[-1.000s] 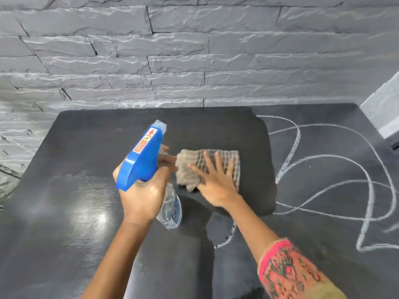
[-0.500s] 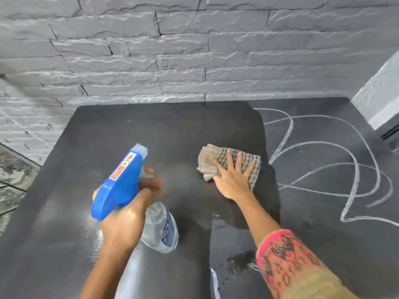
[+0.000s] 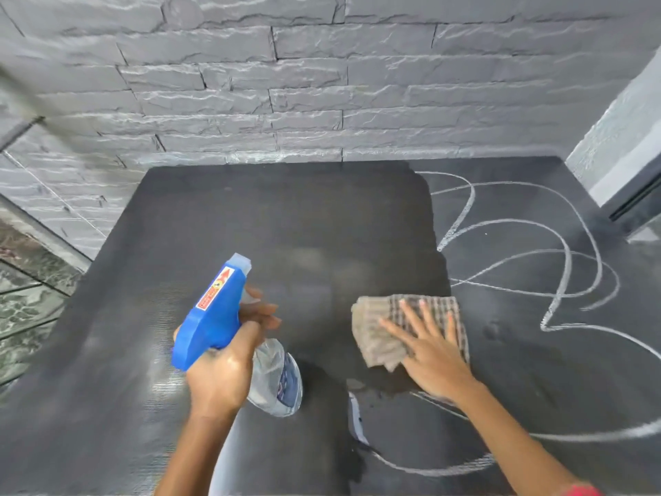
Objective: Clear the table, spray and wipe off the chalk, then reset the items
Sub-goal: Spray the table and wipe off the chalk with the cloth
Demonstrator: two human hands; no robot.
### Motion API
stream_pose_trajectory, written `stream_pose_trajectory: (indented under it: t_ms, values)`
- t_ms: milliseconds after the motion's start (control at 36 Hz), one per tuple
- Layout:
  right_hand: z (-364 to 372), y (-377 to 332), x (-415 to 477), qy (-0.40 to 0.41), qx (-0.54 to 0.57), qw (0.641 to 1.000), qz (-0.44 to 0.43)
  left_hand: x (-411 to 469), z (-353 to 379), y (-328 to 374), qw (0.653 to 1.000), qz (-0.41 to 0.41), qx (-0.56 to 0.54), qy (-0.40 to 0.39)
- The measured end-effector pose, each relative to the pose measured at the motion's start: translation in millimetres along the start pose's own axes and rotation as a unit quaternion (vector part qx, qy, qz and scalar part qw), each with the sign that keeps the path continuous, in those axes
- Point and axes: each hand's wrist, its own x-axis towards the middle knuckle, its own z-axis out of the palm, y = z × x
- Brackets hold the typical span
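View from the head camera, looking down on a black, matt rectangular tabletop [image 3: 250,216].

Task items. A folded beige-and-brown checked cloth [image 3: 375,338] lies flat on the table, right of centre. It sits at the border between a darker, damp-looking zone covering the middle of the table and the paler right part. The right hand [image 3: 432,352] presses on the cloth with fingers straight and spread, covering its near right portion; the left folds and far edge stay visible. White chalk lines [image 3: 565,266] loop across the right part of the table. Further strokes curve along the near side below the right forearm, one of them smeared beside a wet patch.

A spray bottle with a blue plastic trigger head and clear body [image 3: 214,316] is held above the table, left of centre and well apart from the cloth. It is tilted, with the pale nozzle pointing away towards the wall. The left hand [image 3: 221,374] grips its neck, fingers curled around the front where the trigger sits; the hand hides the trigger itself.

Surroundings. A grey rough-cut stone wall [image 3: 322,84] stands along the far edge of the table. Green-veined marble flooring [image 3: 21,298] shows at left. A red patterned sleeve [image 3: 579,491] enters at the lower right corner.
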Motion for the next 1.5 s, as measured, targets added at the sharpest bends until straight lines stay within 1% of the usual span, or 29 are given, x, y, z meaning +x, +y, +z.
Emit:
stream_pose_trajectory:
  t_ms: [28,83,139,167,222,250,333,417,500,556,639,750,778,833,889,917,972,1028,1083,1139,1167,1222,1250,1278,1306,1361,1389,1417,1500]
  values:
    - [-4.8,2.0,10.7,0.001,0.012,0.999,0.033,-2.2,-1.4,0.8,1.0,0.015,-0.005,0.006]
    - [-12.7,-8.1,36.3,-0.006,0.029,0.996,0.08,1.6,-0.6,-0.5,1.0,0.007,-0.013,0.003]
    - [-17.4,-30.7,52.1,-0.01,0.033,0.995,0.096,4.3,0.4,-1.2,0.999,0.003,-0.024,-0.02]
    - [-18.3,-43.3,53.0,-0.011,0.03,0.996,0.083,0.5,1.5,2.4,1.0,0.006,-0.015,-0.017]
    - [-15.5,-67.1,41.5,-0.011,0.02,1.0,0.017,-5.5,4.4,8.7,1.0,0.026,-0.001,0.008]
    - [-11.7,-75.3,26.3,-0.008,0.013,1.0,-0.021,-8.6,7.8,8.1,0.999,0.04,-0.003,0.011]
    - [0.0,-87.6,-23.1,0.0,-0.002,0.994,-0.113,-9.4,14.2,13.4,0.999,0.034,0.004,0.006]
    - [5.8,-76.6,-79.6,-0.004,-0.014,0.992,-0.129,-9.6,17.6,13.1,0.999,0.039,0.007,0.01]
    - [10.5,-43.2,-115.0,0.002,-0.029,0.994,-0.108,-9.0,16.6,11.2,0.999,0.041,0.016,0.014]
    - [9.3,-20.1,-122.2,0.0,-0.01,0.997,-0.071,-9.1,16.5,11.6,0.999,0.035,0.016,0.013]
    - [8.7,2.7,-100.3,-0.008,-0.004,1.0,0.007,-13.9,16.0,15.8,1.0,0.024,-0.007,0.008]
    - [-0.1,-13.8,-44.5,-0.006,0.044,0.995,0.089,-32.6,6.1,14.9,0.999,0.013,0.04,0.003]
    - [-3.7,-24.0,-30.1,-0.006,0.057,0.993,0.103,-36.6,0.6,13.0,0.999,-0.018,0.045,-0.003]
    - [-8.8,-49.0,-4.6,-0.007,0.071,0.991,0.111,-37.7,-7.6,8.1,0.991,-0.121,0.057,-0.019]
    - [-9.9,-80.1,12.5,-0.019,0.068,0.994,0.087,-34.4,-16.7,2.8,0.976,-0.21,0.059,-0.003]
    - [-8.7,-98.3,17.2,-0.021,0.06,0.996,0.058,-37.2,-24.5,1.7,0.967,-0.25,0.053,0.001]
    - [-5.2,-132.6,18.0,-0.021,0.036,0.999,-0.016,-51.3,-40.3,10.4,0.953,-0.292,0.075,-0.016]
    - [0.2,-161.2,2.9,-0.023,0.01,0.995,-0.099,-64.2,-54.1,17.1,0.962,-0.255,0.096,-0.024]
    - [6.4,-177.7,-25.4,-0.033,-0.001,0.984,-0.175,-64.5,-67.0,13.8,0.969,-0.225,0.098,-0.008]
    - [10.4,-175.4,-60.3,-0.03,-0.023,0.974,-0.224,-61.7,-72.0,10.9,0.962,-0.257,0.094,0.008]
    - [10.5,-169.1,-77.6,-0.02,-0.037,0.973,-0.228,-62.7,-73.6,10.6,0.964,-0.248,0.093,0.015]
    - [13.5,-144.5,-106.0,0.013,-0.049,0.974,-0.222,-72.9,-77.8,17.7,0.985,-0.146,0.081,0.038]
    - [15.4,-128.2,-117.4,0.018,-0.049,0.975,-0.217,-76.9,-77.8,22.8,0.989,-0.119,0.082,0.045]
    - [17.0,-110.2,-125.1,0.027,-0.052,0.977,-0.207,-76.4,-77.9,23.4,0.99,-0.118,0.07,0.035]
    - [17.6,-92.6,-128.9,0.032,-0.053,0.98,-0.191,-68.2,-73.2,26.4,0.986,-0.149,0.068,0.023]
    - [14.7,-63.5,-125.2,0.019,-0.032,0.992,-0.121,-51.2,-69.4,17.7,0.972,-0.228,0.05,-0.03]
    - [12.6,-52.4,-116.6,0.011,-0.021,0.997,-0.073,-43.8,-68.0,15.1,0.965,-0.258,0.037,-0.031]
    - [11.6,-44.3,-104.5,0.007,-0.015,1.0,-0.026,-40.8,-64.3,15.9,0.969,-0.241,0.046,-0.034]
    - [6.1,-50.2,-60.4,0.004,0.022,0.996,0.083,-51.0,-50.6,25.5,0.99,-0.123,0.065,-0.026]
